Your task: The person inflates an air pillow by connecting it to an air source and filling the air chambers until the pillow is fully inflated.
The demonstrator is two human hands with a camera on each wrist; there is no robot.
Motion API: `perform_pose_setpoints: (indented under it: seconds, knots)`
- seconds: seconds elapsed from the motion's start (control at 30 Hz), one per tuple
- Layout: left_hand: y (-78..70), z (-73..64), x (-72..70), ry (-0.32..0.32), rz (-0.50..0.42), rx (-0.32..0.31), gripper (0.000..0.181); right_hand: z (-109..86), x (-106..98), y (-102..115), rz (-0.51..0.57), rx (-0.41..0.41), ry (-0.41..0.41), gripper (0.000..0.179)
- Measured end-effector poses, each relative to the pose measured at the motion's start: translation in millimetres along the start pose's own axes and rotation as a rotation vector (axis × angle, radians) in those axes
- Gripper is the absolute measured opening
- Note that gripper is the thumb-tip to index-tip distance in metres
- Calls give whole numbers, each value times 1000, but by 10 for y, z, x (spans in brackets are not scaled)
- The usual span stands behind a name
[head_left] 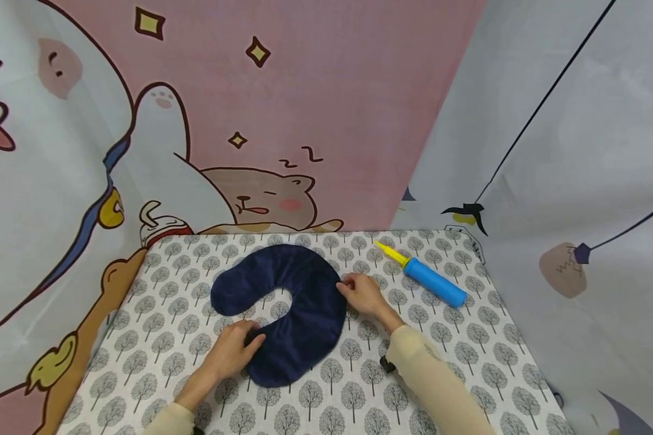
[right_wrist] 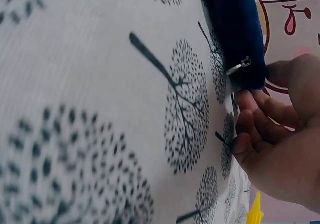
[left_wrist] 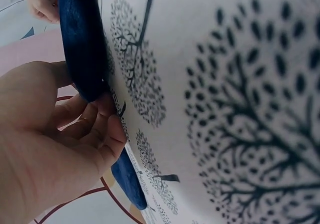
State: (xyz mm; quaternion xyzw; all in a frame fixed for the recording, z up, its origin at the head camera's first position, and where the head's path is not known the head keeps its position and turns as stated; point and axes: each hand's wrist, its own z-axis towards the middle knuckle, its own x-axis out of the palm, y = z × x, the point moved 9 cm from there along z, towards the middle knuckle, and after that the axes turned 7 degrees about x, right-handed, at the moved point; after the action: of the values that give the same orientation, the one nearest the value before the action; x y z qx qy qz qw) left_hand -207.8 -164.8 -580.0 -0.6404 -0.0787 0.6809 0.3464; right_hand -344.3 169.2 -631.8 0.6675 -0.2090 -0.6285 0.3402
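Observation:
A navy neck pillow (head_left: 315, 308), U-shaped, lies rather flat on the patterned cloth, its opening facing left. My left hand (head_left: 233, 347) grips the end of its lower arm; in the left wrist view the thumb presses on the navy fabric (left_wrist: 82, 38) and the fingers curl beneath. On the outer right edge, my right hand (head_left: 363, 294) pinches the pillow between thumb and fingers. The right wrist view shows a metal zipper pull (right_wrist: 239, 65) on that edge, just by the fingertips. Part of the gripped edge is hidden behind each hand.
A blue and yellow hand pump (head_left: 432, 281) lies at the right, its yellow nozzle towards the back. The tabletop's white cloth (head_left: 158, 338) has a grey tree print. Printed curtains (head_left: 359, 121) hang behind and along both sides.

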Motion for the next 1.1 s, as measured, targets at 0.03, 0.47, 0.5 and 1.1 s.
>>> perform_pose_setpoints:
  seconds: [0.03,0.47,0.5,1.1]
  knots:
    - [8,1,6,2,0,-8,18,43,28,-59,-14,-4,-27,37]
    - [139,77,-146,-4,-7,-4,6,-285,-184,359,35,74,-54,20]
    - [165,86,-168,-4,-6,1,8,-349,-193,429,30,113,-43,17]
    - [452,121,-386,107,25,-1,13,-818,14,681,13,116,-12,16]
